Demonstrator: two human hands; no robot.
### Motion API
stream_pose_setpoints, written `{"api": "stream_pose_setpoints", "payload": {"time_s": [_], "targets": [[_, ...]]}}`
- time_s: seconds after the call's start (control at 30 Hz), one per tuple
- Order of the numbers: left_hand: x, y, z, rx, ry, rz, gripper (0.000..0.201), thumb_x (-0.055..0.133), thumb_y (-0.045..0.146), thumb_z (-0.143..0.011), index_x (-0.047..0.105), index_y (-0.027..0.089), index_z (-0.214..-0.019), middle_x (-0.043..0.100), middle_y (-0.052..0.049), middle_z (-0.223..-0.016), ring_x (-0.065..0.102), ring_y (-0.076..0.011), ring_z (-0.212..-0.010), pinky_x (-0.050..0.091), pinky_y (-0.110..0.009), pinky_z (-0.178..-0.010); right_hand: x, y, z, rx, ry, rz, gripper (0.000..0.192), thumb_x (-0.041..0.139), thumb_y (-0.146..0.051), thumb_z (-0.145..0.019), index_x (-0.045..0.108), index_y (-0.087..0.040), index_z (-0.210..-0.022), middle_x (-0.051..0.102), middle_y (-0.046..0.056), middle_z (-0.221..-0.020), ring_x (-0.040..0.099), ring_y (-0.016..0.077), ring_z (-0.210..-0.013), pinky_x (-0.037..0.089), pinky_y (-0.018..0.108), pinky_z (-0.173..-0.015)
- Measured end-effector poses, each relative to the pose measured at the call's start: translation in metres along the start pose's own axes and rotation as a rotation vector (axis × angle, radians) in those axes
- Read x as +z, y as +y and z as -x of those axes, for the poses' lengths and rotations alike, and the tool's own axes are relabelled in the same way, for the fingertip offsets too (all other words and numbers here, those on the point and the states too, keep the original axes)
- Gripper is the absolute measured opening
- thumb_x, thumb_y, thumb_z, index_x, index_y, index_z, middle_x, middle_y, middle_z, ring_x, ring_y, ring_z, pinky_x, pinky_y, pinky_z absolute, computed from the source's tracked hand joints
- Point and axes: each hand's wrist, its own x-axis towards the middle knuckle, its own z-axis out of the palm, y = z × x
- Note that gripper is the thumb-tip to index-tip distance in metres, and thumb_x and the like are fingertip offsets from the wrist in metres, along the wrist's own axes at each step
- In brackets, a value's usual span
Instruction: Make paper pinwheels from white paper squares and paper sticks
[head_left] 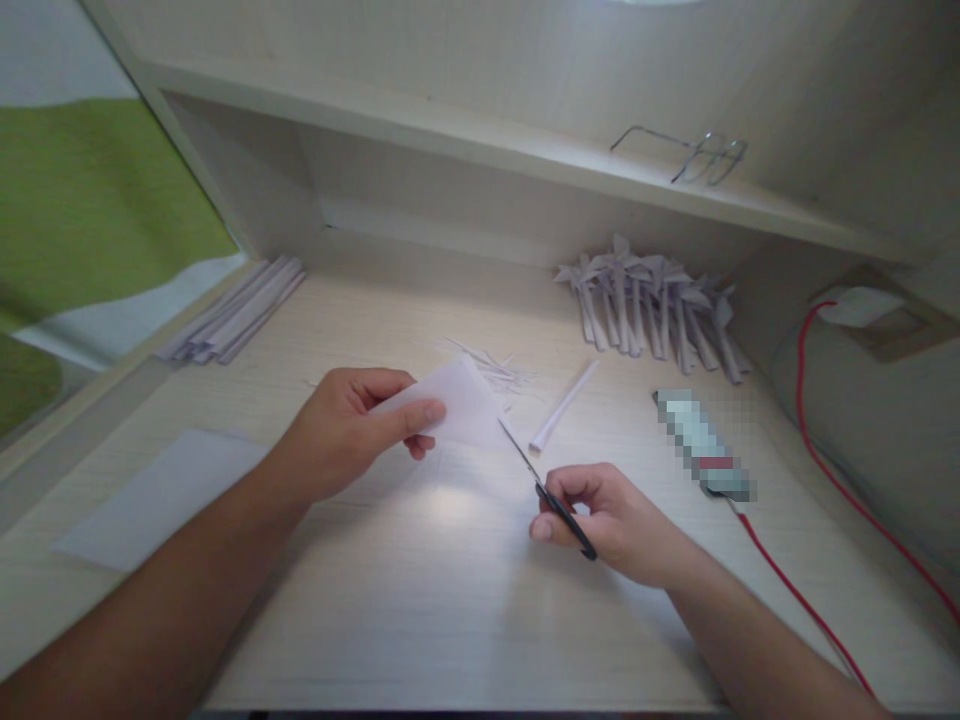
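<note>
Both forearms are stretched forward; the left hand is pinched shut — thumb over fingers — while the right hand is curled closed, knuckles up.

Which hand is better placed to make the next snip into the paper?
Right. The right hand grips the black-handled scissors, whose blades reach the edge of the folded white paper piece. The left hand is pinching that paper above the pale wooden desk, so it probably only steadies it.

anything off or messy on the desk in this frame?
Minor only. Thin paper slivers lie scattered on the desk behind the folded paper that the left hand holds; the right hand holds scissors. Glasses sit on the shelf. Nothing looks damaged.
</note>
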Motion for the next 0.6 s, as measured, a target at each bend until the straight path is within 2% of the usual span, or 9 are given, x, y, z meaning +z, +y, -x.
{"api": "stream_pose_setpoints", "payload": {"time_s": [0.17, 0.4, 0.6], "targets": [[0.005, 0.002, 0.004, 0.010, -0.060, 0.008, 0.031, 0.071, 0.037, -0.085, 0.071, 0.020, -0.060, 0.071, 0.001, -0.062, 0.064, -0.0138, -0.061, 0.049, -0.023, -0.063, 0.003, -0.001, 0.001, -0.023, -0.029, -0.035, 0.046, 0.082, -0.052, -0.074, 0.054, -0.018, -0.064, 0.042, -0.005, -0.061, 0.036, 0.0108, -0.060, 0.025, 0.026, -0.054], [0.011, 0.004, 0.004, 0.011, -0.087, -0.021, 0.031, 0.070, 0.035, -0.086, 0.071, 0.020, -0.059, 0.071, 0.000, -0.063, 0.065, -0.0144, -0.062, 0.049, -0.023, -0.064, 0.006, -0.007, 0.001, -0.049, -0.057, -0.078, 0.042, 0.082, -0.053, -0.074, 0.060, -0.018, -0.073, 0.047, -0.002, -0.067, 0.041, 0.0128, -0.065, 0.030, 0.025, -0.056], [0.010, 0.003, 0.004, 0.009, -0.096, -0.004, 0.031, 0.071, 0.036, -0.086, 0.071, 0.020, -0.060, 0.071, 0.001, -0.063, 0.063, -0.0130, -0.063, 0.046, -0.022, -0.063, 0.006, -0.003, -0.001, -0.050, -0.071, -0.110, 0.044, 0.082, -0.054, -0.074, 0.058, -0.018, -0.072, 0.044, -0.004, -0.065, 0.037, 0.0117, -0.063, 0.026, 0.025, -0.054]]}}
